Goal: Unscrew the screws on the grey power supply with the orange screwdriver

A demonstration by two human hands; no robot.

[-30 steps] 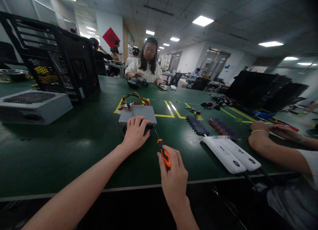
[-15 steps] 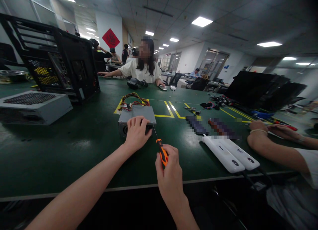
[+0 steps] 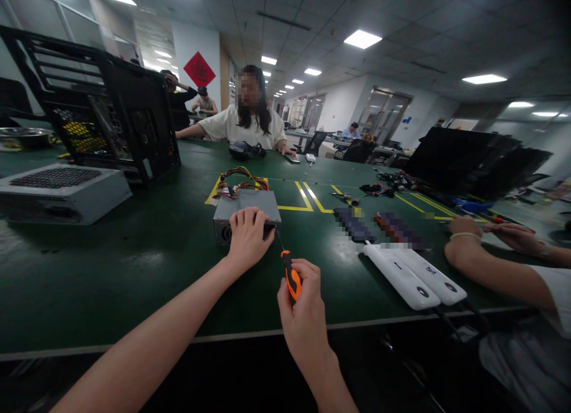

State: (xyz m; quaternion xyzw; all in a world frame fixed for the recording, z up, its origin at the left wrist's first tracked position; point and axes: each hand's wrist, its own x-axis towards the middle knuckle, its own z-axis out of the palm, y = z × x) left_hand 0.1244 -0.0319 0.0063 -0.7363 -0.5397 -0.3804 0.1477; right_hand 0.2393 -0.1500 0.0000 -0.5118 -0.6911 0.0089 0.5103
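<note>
A grey computer power supply (image 3: 250,203) stands on the green table, its bundle of coloured cables (image 3: 243,178) lying behind it. My left hand (image 3: 250,235) grips the near edge of this unit, fingers on its top and thumb against the front face, covering part of it. In my right hand (image 3: 304,303) is an orange and black screwdriver (image 3: 291,275), held by the handle. Its thin shaft slants up to the right front corner of the power supply; the exact contact of the tip is too small to tell.
At left are a second power supply (image 3: 62,193) and an open black computer case (image 3: 120,115). White power banks (image 3: 401,276), a phone (image 3: 352,224) and loose cables (image 3: 379,190) lie at right. A co-worker's arms (image 3: 486,258) rest at far right; another person (image 3: 250,118) sits opposite.
My hands, the screwdriver and the power supply hold nearly the same place. The person opposite has leaned slightly to the left.
</note>
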